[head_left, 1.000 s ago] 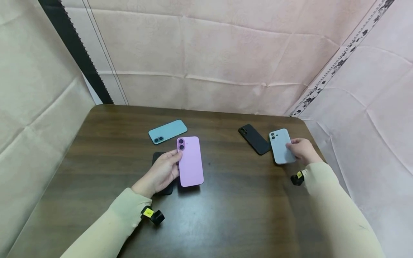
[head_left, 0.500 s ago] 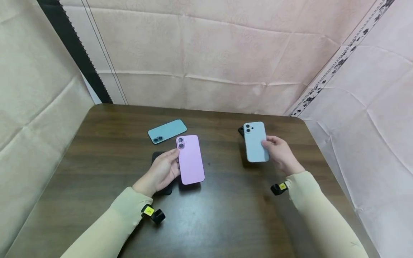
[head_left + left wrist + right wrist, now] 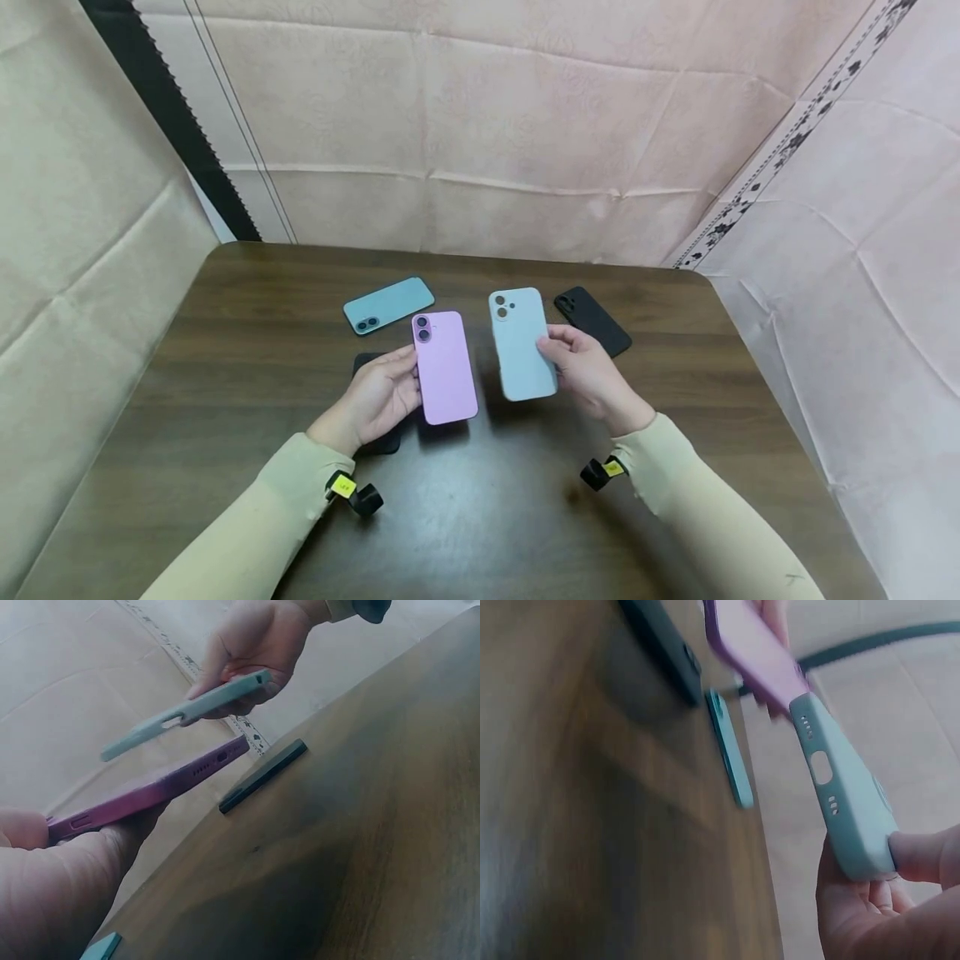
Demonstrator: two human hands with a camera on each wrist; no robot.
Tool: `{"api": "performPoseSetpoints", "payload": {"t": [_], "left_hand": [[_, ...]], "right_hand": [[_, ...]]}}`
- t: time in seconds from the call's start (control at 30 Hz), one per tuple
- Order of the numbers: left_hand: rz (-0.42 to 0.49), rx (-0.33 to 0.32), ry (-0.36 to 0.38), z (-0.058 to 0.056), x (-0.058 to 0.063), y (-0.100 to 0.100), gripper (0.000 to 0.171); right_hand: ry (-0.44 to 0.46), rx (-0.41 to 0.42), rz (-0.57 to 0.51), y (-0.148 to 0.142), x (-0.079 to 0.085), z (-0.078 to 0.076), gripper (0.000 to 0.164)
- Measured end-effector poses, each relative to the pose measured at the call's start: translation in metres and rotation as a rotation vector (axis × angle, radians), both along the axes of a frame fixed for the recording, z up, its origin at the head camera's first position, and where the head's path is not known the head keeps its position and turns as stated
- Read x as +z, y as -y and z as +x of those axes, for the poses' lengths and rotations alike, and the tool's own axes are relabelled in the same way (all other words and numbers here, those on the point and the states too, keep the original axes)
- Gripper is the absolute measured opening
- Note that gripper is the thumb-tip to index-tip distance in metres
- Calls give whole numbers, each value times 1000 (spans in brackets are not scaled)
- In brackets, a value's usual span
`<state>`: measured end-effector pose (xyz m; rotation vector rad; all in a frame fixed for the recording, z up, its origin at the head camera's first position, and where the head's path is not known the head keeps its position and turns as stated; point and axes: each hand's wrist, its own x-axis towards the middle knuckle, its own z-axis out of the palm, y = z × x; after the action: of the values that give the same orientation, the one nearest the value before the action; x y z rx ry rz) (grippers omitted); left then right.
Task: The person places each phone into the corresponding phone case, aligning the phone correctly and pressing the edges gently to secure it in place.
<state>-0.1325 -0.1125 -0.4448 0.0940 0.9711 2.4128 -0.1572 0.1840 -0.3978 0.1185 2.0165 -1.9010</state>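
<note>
In the head view my left hand (image 3: pixel 378 396) holds a purple smartphone (image 3: pixel 446 367) by its left edge, its back with two lenses facing up. My right hand (image 3: pixel 592 371) pinches a light blue phone case (image 3: pixel 522 346) at its right edge, thumb on the back. Cutouts for the camera and the bottom port show in the case (image 3: pixel 847 795) in the right wrist view. Phone and case are side by side above the table, a narrow gap between them in the head view. Partly hidden under my left hand lies a black phone-shaped thing (image 3: pixel 386 442).
A teal phone (image 3: pixel 390 306) lies on the brown wooden table (image 3: pixel 480 517) at the back left. To the right, behind my right hand, is a black phone-shaped thing (image 3: pixel 592 321) with a camera area. Pale cloth (image 3: pixel 517 125) hangs around the table's back and sides.
My right hand has carried the light blue phone case leftward from the right side of the table to beside the purple smartphone, uncovering the right black thing. My left hand stays nearly still.
</note>
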Motion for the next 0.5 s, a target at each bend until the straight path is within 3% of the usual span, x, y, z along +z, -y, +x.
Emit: {"api": "performPoseSetpoints", "payload": {"t": [0.5], "left_hand": [[-18, 34, 20, 2, 1, -11, 50]], "right_hand": [[18, -2, -60, 45, -9, 9, 27]]}}
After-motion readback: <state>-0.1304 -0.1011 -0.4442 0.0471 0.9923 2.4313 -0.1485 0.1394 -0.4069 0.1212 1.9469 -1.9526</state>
